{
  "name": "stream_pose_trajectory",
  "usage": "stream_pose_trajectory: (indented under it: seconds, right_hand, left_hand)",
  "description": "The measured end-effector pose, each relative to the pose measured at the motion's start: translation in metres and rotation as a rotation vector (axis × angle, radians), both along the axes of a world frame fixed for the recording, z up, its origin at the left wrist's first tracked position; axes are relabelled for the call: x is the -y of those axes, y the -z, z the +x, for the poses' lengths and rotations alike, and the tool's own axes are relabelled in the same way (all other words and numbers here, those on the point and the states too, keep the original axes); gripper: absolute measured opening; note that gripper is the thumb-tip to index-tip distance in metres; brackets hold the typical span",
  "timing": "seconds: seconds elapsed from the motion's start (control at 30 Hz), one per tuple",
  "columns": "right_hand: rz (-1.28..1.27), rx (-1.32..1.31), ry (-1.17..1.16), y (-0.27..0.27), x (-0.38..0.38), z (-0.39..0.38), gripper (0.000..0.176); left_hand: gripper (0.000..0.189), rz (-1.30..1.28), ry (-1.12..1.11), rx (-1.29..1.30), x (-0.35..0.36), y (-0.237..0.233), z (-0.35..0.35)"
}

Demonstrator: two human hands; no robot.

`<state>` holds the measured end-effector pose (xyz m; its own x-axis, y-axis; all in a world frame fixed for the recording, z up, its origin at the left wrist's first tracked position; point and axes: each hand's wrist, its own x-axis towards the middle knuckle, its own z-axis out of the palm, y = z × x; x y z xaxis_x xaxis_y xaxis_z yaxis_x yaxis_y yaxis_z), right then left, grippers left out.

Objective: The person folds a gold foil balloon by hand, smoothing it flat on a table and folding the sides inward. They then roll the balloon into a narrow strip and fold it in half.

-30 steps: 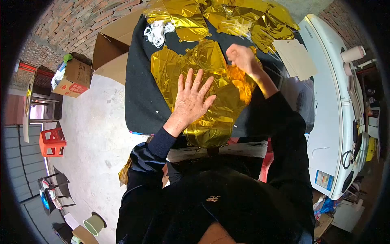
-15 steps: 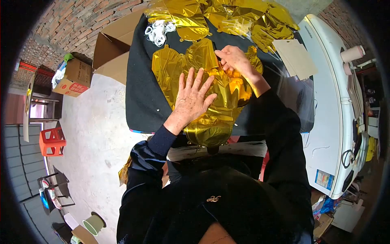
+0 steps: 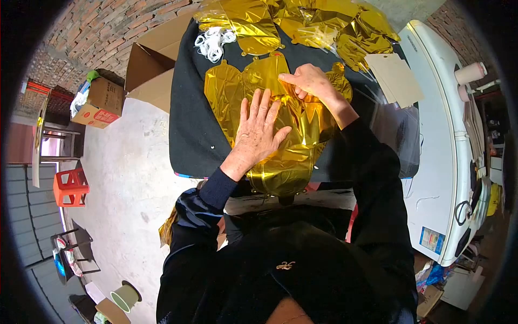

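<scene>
A flat, shiny gold foil balloon (image 3: 283, 175) lies across the black-covered table (image 3: 189, 140), its lower end near the table's front edge. My left hand (image 3: 256, 129) rests palm down on the foil with the fingers stretched out. At the upper right of the balloon, my right hand (image 3: 310, 83) is closed, thumb and fingers pinching the foil, which creases beneath it. More gold foil spreads out under and beside both hands. The tips of the right hand's lower fingers are partly hidden.
Bundled white ribbon (image 3: 215, 43) and more gold foil pieces (image 3: 259, 35) lie at the table's far side. Beige cards (image 3: 394, 80) and clear plastic bags (image 3: 396, 132) are at the right. A white appliance (image 3: 437, 140) flanks the table; an open cardboard box (image 3: 151, 70) stands left.
My right hand has pulled slightly left, and the foil flap beneath it has folded and creased. The left hand remains flat on the balloon.
</scene>
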<state>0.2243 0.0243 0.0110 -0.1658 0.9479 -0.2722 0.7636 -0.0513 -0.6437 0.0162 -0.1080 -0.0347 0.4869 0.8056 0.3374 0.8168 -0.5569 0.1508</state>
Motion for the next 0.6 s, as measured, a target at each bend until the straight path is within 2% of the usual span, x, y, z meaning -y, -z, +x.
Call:
stream_pose_trajectory:
  seconds: [0.2,0.4,0.5,0.6]
  right_hand:
    - [-0.021,0.036,-0.032,0.01,-0.006,0.001,0.059]
    - [0.02,-0.061,-0.01,0.01,-0.001,0.001,0.053]
    - [0.026,0.101,0.07,0.003,-0.002,-0.006,0.049]
    - [0.051,0.136,0.05,0.001,-0.001,-0.009,0.048]
  left_hand:
    - [0.072,0.017,0.003,0.028,0.0,0.0,0.0]
    - [0.069,0.01,0.005,0.025,0.0,0.001,0.0]
    - [0.069,0.004,0.009,0.01,0.0,0.001,0.0]
    - [0.069,-0.004,0.012,-0.002,0.0,0.001,-0.001]
